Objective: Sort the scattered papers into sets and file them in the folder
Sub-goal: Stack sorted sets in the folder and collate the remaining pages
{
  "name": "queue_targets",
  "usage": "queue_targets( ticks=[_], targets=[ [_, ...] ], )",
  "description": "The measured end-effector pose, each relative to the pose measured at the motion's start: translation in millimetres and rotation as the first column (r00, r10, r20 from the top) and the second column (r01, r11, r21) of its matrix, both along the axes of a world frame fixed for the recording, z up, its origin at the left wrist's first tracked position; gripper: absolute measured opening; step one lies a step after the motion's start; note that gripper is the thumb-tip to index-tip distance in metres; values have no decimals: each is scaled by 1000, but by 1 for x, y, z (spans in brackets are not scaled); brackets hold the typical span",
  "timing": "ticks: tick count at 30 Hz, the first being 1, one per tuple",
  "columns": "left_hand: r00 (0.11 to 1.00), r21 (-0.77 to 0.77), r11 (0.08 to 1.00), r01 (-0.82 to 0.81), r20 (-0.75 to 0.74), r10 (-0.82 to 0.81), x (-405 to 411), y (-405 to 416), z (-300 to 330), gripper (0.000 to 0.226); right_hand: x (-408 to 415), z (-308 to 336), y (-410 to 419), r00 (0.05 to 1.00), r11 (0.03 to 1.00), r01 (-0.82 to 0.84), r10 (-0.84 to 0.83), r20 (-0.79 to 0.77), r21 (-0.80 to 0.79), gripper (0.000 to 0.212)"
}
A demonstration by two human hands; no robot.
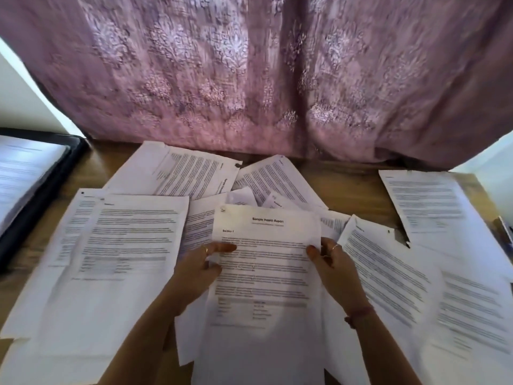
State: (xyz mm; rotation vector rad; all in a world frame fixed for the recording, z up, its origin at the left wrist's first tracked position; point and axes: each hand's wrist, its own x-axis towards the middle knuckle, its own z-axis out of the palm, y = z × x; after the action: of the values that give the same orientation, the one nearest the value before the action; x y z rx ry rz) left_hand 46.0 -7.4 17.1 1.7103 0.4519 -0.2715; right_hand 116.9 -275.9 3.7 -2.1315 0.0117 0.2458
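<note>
I hold a printed sheet headed "Sample Health Report" (263, 270) in front of me, above the scattered papers. My left hand (200, 270) pinches its left edge and my right hand (333, 268) pinches its right edge. Several printed white sheets lie spread over the wooden table: a pile at the left (122, 245), sheets at the back (188, 173), and more at the right (427, 201) and near right (416, 287). An open black folder (36, 201) with papers inside lies at the far left edge.
A mauve patterned curtain (249, 79) hangs right behind the table's far edge. Bare wood of the table (352, 184) shows between the back sheets and the right ones. A small dark object (506, 232) sits at the right edge.
</note>
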Motion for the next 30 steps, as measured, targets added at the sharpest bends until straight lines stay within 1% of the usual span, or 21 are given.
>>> queue_targets(
  ticks=[2, 5, 8, 11, 14, 17, 19, 23, 25, 27, 30],
  targets=[
    [999, 14, 999, 37, 9, -37, 4, 4, -2, 48, 11, 0, 4, 999, 999, 41, -41, -7, 4, 25],
    [997, 30, 999, 43, 55, -45, 14, 8, -3, 47, 33, 1, 13, 996, 996, 91, -91, 3, 21, 28],
    [994, 98, 994, 41, 102, -51, 25, 11, -7, 45, 65, 5, 22, 993, 995, 102, -102, 59, -5, 24],
    [989, 162, 984, 70, 114, -90, 36, 13, -14, 43, 102, 6, 32, 988, 994, 108, -106, 113, -14, 23],
    [981, 252, 964, 78, 154, -120, 46, 10, -17, 48, 137, 5, 44, 985, 989, 95, -77, 157, -115, 30],
    [968, 259, 964, 65, 218, -124, 51, 2, -19, 48, 164, 0, 52, 990, 961, 83, -49, 134, -263, 43],
    [952, 288, 956, 56, 273, -138, 52, -2, -21, 49, 174, -4, 56, 994, 945, 65, -32, 108, -320, 52],
    [907, 374, 927, -27, 399, -134, 54, -4, -27, 34, 183, -11, 63, 991, 907, 91, -40, 131, -410, 72],
    [900, 407, 912, -56, 416, -130, 56, -7, -30, 26, 187, -15, 61, 991, 910, 93, -44, 129, -404, 77],
    [885, 435, 898, -64, 441, -150, 58, -12, -31, 26, 191, -18, 58, 991, 930, 99, -61, 116, -354, 81],
    [824, 478, 877, -39, 511, -242, 56, -17, -31, 27, 195, -18, 53, 993, 953, 81, -52, 107, -293, 80]
  ],
)
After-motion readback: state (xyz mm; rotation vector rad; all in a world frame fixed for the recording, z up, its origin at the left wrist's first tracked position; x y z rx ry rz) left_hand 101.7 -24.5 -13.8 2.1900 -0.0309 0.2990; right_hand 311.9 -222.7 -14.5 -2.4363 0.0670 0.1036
